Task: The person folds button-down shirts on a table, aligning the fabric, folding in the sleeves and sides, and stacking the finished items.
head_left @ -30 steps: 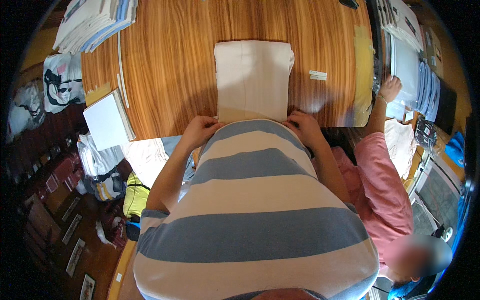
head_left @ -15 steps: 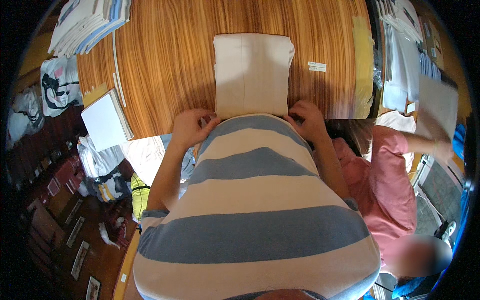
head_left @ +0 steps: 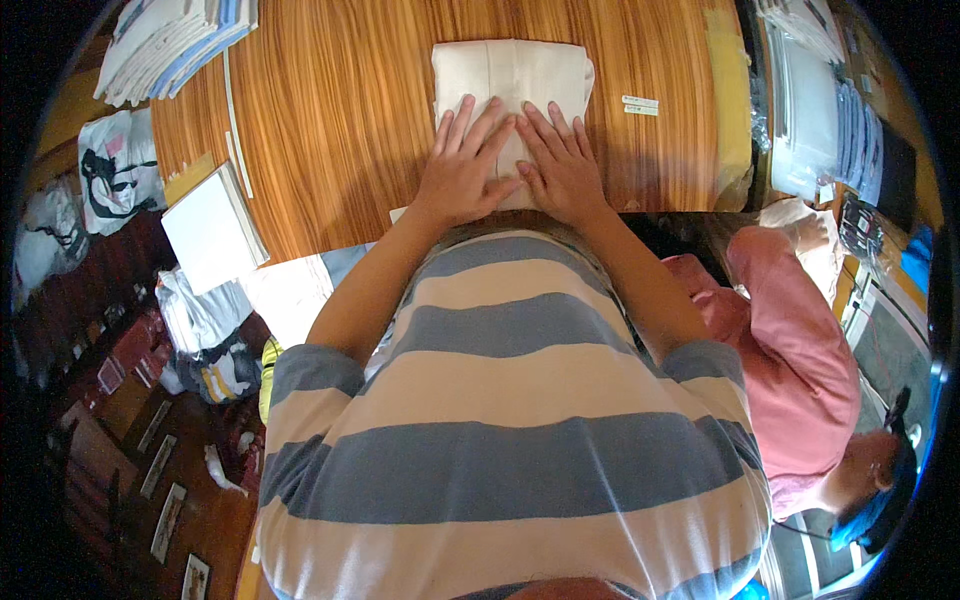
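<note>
A cream folded cloth [head_left: 540,62], likely a garment, lies on the wood-grain table [head_left: 330,120] straight ahead of me. My left hand [head_left: 466,168] presses flat on its left half with the fingers spread. On the other half rests my right hand [head_left: 562,170], palm down and fingers apart. Both hands point away from me, and the fingertips nearly meet over the cloth's middle. They hide much of its near part. A lengthwise crease shows on the part beyond my fingers.
Right of the cloth lie small white labels [head_left: 640,105]. A stack of folded cloths [head_left: 180,50] sits at the far left, and a white board or pad [head_left: 208,230] at the left edge. More folded cloths [head_left: 805,130] stand at the right. A person in pink [head_left: 790,350] is close on my right.
Both hands have moved from the cloth's near corners up onto its top and spread flat. The cloth sits slightly farther off. The person in pink has drawn an arm back.
</note>
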Available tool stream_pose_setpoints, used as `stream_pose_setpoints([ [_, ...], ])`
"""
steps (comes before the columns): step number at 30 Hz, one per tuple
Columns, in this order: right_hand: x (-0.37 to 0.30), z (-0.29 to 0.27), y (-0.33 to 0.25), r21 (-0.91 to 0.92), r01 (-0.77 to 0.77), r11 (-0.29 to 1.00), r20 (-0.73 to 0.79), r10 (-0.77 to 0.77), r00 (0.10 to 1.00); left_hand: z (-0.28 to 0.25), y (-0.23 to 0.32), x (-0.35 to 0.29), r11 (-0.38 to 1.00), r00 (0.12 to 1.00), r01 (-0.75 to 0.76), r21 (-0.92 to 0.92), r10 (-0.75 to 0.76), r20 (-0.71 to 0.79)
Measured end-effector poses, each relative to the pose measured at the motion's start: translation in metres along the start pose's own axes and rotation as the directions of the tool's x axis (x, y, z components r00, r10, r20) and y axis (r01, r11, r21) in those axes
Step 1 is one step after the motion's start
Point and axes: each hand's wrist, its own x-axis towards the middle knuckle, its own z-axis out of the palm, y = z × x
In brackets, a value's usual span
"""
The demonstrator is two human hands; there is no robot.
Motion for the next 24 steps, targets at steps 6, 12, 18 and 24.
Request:
stream_pose_setpoints([
  [6, -0.067, -0.025, 0.027, -0.065, 0.153, 0.986, 0.177, -0.14, 0.974, -0.056, -0.037, -0.051, 0.98, 0.893, -0.197, -0.001, 0.18, 0.412],
  [12, -0.099, -0.017, 0.012, -0.023, 0.149, 0.989, -0.001, -0.149, 0.989, -0.049, -0.029, -0.085, 0.945, 0.845, -0.322, 0.052, 0.262, 0.467],
  [18, -0.095, -0.033, 0.003, 0.133, 0.024, 0.991, 0.078, -0.035, 0.996, -0.048, -0.025, -0.096, 0.937, 0.887, -0.35, 0.009, 0.328, 0.326],
  [24, -0.091, -0.043, -0.007, 0.145, -0.043, 0.989, 0.123, 0.025, 0.992, -0.022, -0.022, -0.101, 0.926, 0.932, -0.363, 0.102, 0.363, 0.025],
])
